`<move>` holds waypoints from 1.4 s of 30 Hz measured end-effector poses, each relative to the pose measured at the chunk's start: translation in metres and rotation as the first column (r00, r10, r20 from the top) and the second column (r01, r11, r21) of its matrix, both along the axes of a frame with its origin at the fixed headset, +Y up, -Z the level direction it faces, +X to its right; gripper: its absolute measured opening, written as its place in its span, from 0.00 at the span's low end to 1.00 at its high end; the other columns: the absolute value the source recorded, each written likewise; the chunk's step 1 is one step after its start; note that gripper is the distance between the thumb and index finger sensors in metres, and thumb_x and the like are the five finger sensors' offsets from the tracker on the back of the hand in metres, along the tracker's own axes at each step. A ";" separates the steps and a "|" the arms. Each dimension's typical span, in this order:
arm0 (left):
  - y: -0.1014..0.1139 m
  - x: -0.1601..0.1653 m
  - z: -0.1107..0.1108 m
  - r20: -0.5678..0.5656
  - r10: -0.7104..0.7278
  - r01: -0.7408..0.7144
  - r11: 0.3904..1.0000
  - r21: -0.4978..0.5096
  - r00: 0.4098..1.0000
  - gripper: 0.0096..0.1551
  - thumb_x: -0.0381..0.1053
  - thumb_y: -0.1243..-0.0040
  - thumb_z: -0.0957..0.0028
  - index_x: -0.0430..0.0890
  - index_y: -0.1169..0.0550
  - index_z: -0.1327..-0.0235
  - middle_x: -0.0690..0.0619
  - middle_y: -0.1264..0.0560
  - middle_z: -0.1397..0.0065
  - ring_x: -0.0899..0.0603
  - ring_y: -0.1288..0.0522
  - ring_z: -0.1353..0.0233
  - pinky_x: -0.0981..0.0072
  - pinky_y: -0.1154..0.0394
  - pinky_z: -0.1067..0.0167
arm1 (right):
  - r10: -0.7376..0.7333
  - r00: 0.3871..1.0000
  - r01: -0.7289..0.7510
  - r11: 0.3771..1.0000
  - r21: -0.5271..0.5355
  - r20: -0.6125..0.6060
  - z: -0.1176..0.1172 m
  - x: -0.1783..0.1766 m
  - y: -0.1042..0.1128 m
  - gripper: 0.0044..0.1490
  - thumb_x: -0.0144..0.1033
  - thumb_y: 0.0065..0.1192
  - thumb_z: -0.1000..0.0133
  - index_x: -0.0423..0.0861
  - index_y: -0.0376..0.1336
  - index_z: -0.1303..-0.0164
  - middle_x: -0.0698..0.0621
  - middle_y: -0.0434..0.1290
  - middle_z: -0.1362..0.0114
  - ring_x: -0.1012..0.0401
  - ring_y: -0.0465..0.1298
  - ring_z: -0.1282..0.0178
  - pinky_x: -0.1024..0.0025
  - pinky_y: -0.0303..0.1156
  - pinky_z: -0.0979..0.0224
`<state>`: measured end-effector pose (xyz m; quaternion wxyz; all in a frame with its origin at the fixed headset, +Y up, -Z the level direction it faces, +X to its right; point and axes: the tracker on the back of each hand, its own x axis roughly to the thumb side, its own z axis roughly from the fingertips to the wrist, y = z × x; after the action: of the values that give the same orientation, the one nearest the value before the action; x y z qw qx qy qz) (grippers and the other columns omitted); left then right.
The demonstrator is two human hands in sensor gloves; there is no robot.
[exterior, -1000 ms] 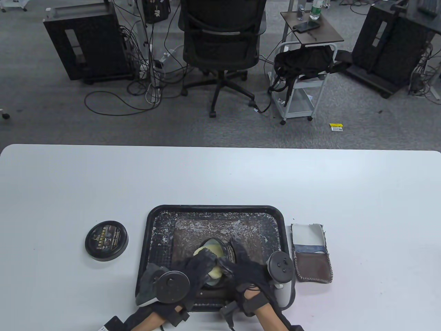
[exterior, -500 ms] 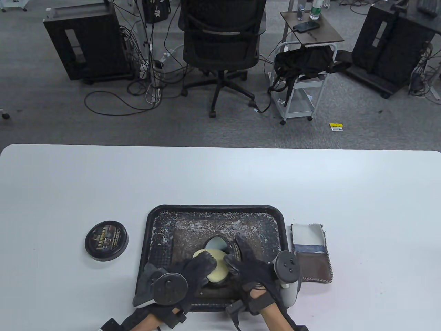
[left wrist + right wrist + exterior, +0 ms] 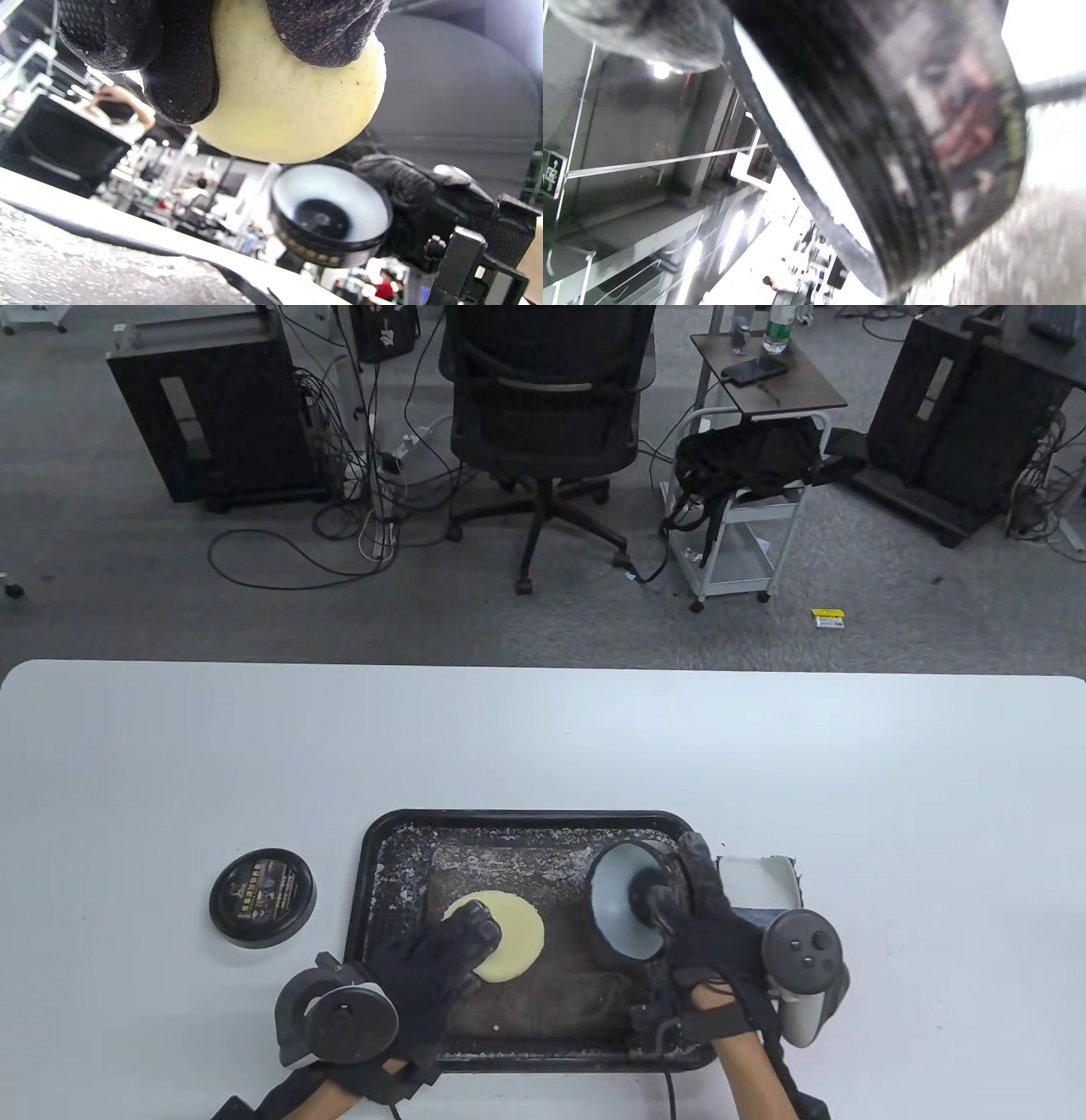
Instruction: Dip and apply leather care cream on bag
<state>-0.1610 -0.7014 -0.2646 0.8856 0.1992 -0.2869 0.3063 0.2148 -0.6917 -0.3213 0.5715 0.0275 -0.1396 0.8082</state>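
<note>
Catching stray cream, the tray (image 3: 382, 848) sits at 6 o'clock on the table, with the brown bag (image 3: 543, 1010) flat inside. The right hand (image 3: 713, 925) grips the tin (image 3: 628, 912), tilted at 3 o'clock of the tray. The left hand (image 3: 433, 976) pinches the sponge (image 3: 509, 933) over the bag, probably ready to rub.

Blurred black cream tin (image 3: 903, 140) fills frame, tilted; gloved fingertip (image 3: 640, 29) top left.
</note>
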 end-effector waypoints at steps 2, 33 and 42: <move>0.000 -0.003 -0.002 -0.010 0.000 0.000 1.000 -0.007 1.000 0.28 0.49 0.38 0.57 0.51 0.19 0.40 0.47 0.24 0.29 0.37 0.16 0.42 0.52 0.20 0.50 | 0.006 0.997 -0.006 1.000 0.001 0.078 0.000 0.028 0.003 0.49 0.49 0.64 0.48 0.39 0.55 0.20 0.34 0.66 0.27 0.39 0.79 0.40 0.48 0.79 0.45; -0.006 -0.004 -0.008 -0.042 -0.047 0.045 0.998 -0.054 0.998 0.28 0.48 0.38 0.56 0.52 0.20 0.39 0.48 0.25 0.28 0.37 0.18 0.41 0.51 0.22 0.49 | 0.360 0.748 -0.119 0.899 -0.421 0.558 0.015 0.206 -0.060 0.39 0.40 0.54 0.46 0.38 0.61 0.24 0.32 0.68 0.29 0.41 0.77 0.39 0.51 0.78 0.45; -0.006 0.007 -0.004 -0.029 -0.111 0.111 0.994 -0.025 0.993 0.28 0.48 0.38 0.56 0.52 0.20 0.39 0.50 0.25 0.27 0.37 0.19 0.40 0.51 0.23 0.48 | 0.545 0.657 -0.184 0.786 -0.591 0.520 0.017 0.214 -0.065 0.37 0.37 0.53 0.46 0.37 0.65 0.27 0.31 0.61 0.26 0.39 0.71 0.35 0.49 0.74 0.40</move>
<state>-0.1544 -0.7075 -0.2691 0.9078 0.1771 -0.2802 0.2568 0.4286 -0.7565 -0.3044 0.2885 -0.3802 -0.1167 0.8710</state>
